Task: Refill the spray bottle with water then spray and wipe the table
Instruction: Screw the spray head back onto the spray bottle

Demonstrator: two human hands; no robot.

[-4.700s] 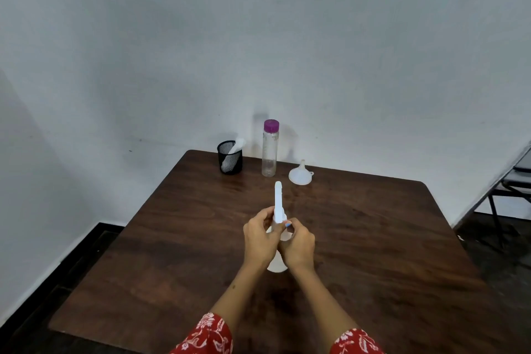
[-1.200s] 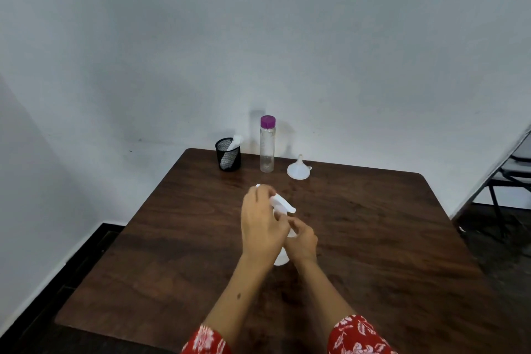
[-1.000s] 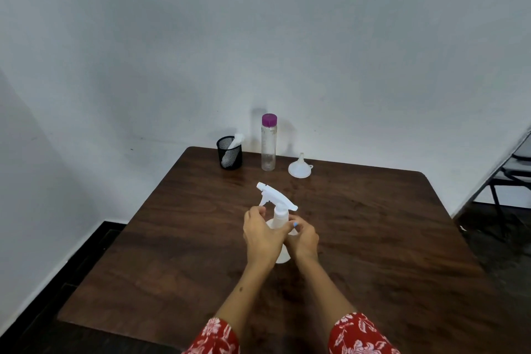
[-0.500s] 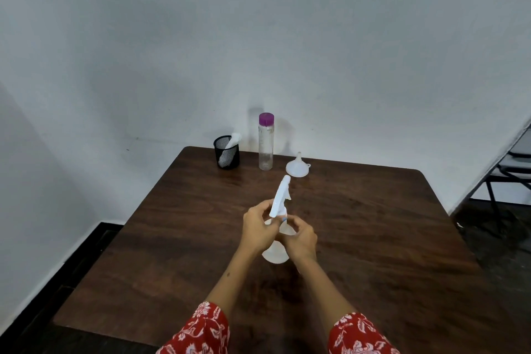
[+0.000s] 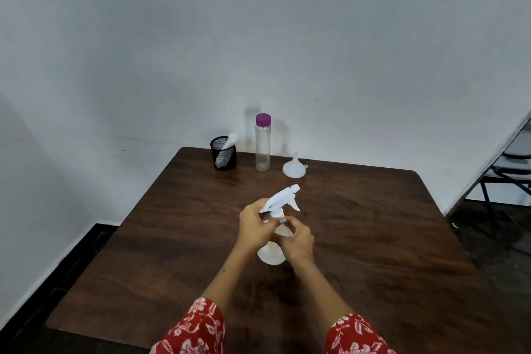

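A white spray bottle point(image 5: 271, 253) stands on the dark wooden table point(image 5: 373, 238) near its middle. My left hand point(image 5: 254, 227) grips the white trigger head point(image 5: 283, 198) at the bottle's neck, and the nozzle points to the far right. My right hand point(image 5: 298, 240) holds the bottle's upper body just below the neck. At the table's far edge stands a clear water bottle point(image 5: 263, 149) with a purple cap. A white funnel point(image 5: 294, 166) lies mouth-down to its right.
A black mesh cup point(image 5: 223, 153) holding a white cloth stands at the far left of the table, close to the white wall. A folding chair point(image 5: 514, 164) stands off the table's right side. The floor drops away on the left.
The trigger head has turned under my left hand: its nozzle pointed away from me half a second ago and now points to the far right. My right hand has stayed on the bottle.
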